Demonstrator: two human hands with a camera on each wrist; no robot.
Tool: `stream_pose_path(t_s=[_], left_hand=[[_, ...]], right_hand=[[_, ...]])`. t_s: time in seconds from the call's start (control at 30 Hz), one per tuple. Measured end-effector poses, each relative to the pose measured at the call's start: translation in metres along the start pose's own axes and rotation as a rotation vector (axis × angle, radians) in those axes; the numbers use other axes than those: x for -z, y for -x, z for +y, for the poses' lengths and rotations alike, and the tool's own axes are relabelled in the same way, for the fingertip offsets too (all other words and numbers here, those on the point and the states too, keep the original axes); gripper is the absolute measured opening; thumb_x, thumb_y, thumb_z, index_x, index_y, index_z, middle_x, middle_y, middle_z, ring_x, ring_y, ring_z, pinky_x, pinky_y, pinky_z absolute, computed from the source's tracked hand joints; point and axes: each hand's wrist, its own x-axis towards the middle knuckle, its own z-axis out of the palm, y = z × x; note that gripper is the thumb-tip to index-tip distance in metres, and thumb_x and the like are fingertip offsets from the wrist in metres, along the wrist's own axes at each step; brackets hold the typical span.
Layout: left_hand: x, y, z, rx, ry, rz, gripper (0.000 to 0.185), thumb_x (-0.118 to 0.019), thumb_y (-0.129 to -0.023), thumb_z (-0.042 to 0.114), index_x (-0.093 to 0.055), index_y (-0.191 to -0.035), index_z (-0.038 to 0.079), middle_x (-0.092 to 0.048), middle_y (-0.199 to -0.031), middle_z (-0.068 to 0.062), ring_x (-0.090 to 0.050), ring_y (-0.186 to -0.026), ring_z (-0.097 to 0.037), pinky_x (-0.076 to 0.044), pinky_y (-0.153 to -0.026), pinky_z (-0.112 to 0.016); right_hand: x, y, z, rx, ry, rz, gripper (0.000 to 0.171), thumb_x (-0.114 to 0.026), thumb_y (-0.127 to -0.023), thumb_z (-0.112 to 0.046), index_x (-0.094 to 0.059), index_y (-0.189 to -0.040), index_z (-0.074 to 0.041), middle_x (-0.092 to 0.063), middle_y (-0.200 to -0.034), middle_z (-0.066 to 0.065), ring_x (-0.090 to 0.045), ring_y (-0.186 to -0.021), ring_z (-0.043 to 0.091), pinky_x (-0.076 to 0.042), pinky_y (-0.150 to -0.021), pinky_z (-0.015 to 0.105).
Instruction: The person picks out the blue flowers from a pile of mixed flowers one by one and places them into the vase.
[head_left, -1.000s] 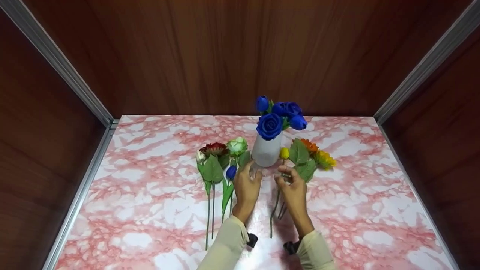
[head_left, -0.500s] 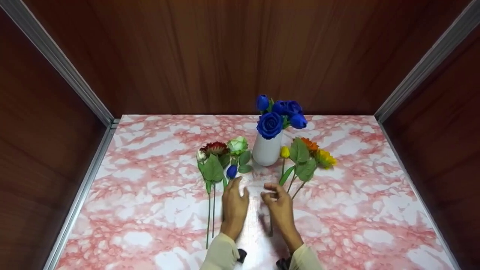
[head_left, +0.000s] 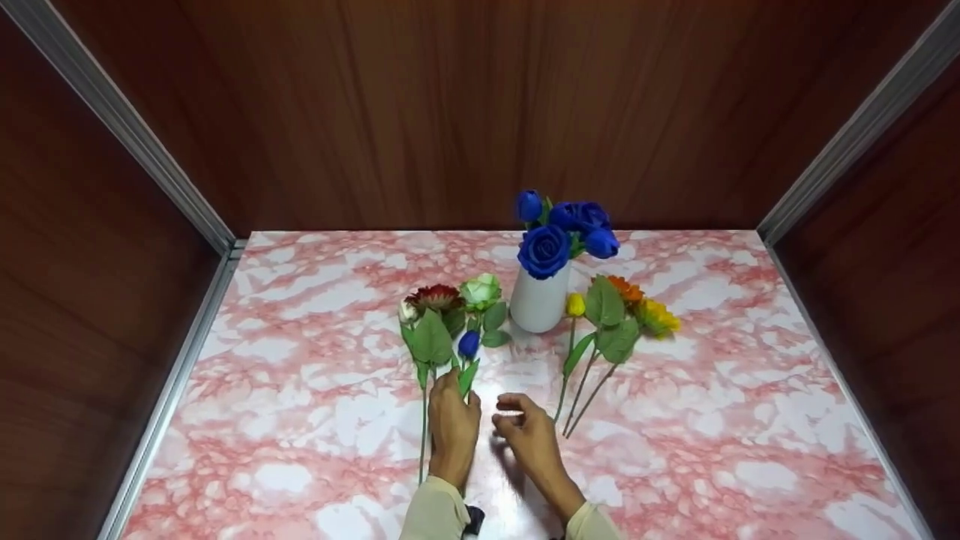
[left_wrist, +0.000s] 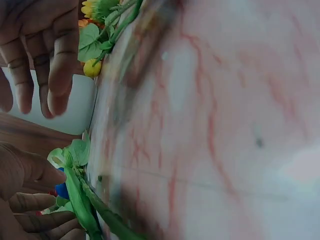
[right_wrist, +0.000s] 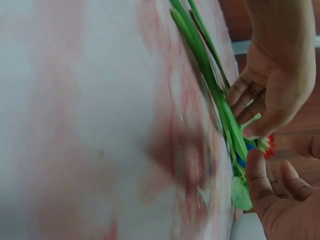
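My left hand [head_left: 454, 421] reaches over the stems of the left group, with fingers spread beside a blue tulip [head_left: 469, 344]. Its thumb and fingers lie on either side of the tulip's green leaf [left_wrist: 79, 197] in the left wrist view, with a gap between them. To the right, my right hand [head_left: 531, 435] hovers over the table with loosely bent fingers and holds nothing. A white vase [head_left: 537, 306] stands upright behind both hands, carrying blue roses [head_left: 544, 251] and blue tulips [head_left: 601, 243].
Around the blue tulip lie a dark red flower [head_left: 435, 297], a white bud [head_left: 407, 311] and a pale green rose [head_left: 481, 291]. Right of the vase are a yellow tulip [head_left: 575, 304], an orange flower [head_left: 625, 288] and a yellow flower [head_left: 658, 318]. Brown panels [head_left: 480, 112] enclose the marbled table [head_left: 300, 420].
Both hands have drawn back from the vase toward the front and left. The left hand is now at the blue tulip's stem; the right hand has left the yellow tulip's stem area.
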Motion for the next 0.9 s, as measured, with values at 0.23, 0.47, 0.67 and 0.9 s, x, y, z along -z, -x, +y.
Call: stream_pose_path(t_s=[0.23,0.47,0.67,0.9], left_hand=[[-0.002,-0.002,-0.004,0.014,-0.062,0.002,0.044,-0.076,-0.072,0.000,-0.063,-0.114,-0.006,-0.064,-0.096,-0.021,-0.062,-0.088,-0.039,-0.048,-0.078,-0.048],[-0.003,-0.002,-0.004,0.031,-0.086,-0.027,0.046,-0.078,-0.072,0.000,-0.063,-0.115,-0.005,-0.063,-0.094,-0.021,-0.059,-0.090,-0.039,-0.047,-0.081,-0.047],[-0.002,-0.002,-0.005,0.033,-0.079,-0.022,0.041,-0.076,-0.073,0.000,-0.064,-0.112,-0.005,-0.062,-0.091,-0.019,-0.060,-0.087,-0.038,-0.047,-0.078,-0.047],[-0.001,-0.001,-0.007,0.034,-0.062,-0.013,0.039,-0.074,-0.071,0.001,-0.065,-0.109,-0.004,-0.063,-0.089,-0.018,-0.061,-0.085,-0.038,-0.048,-0.076,-0.047]], right_hand=[[-0.009,-0.001,0.026,0.011,0.058,-0.072,0.027,-0.061,-0.084,0.006,-0.059,-0.110,0.013,-0.065,-0.098,0.027,-0.068,-0.080,0.031,-0.056,-0.063,0.036],[-0.010,-0.002,0.036,0.076,0.225,-0.094,0.027,-0.063,-0.082,0.000,-0.064,-0.108,0.008,-0.069,-0.089,0.013,-0.065,-0.076,0.016,-0.049,-0.065,0.023],[-0.012,-0.002,0.036,0.071,0.224,-0.121,0.024,-0.062,-0.083,0.001,-0.064,-0.106,0.009,-0.068,-0.087,0.013,-0.062,-0.073,0.013,-0.049,-0.064,0.023],[-0.011,-0.002,0.037,0.056,0.258,-0.138,0.027,-0.060,-0.081,0.002,-0.064,-0.107,0.009,-0.068,-0.087,0.011,-0.063,-0.074,0.014,-0.049,-0.066,0.025]])
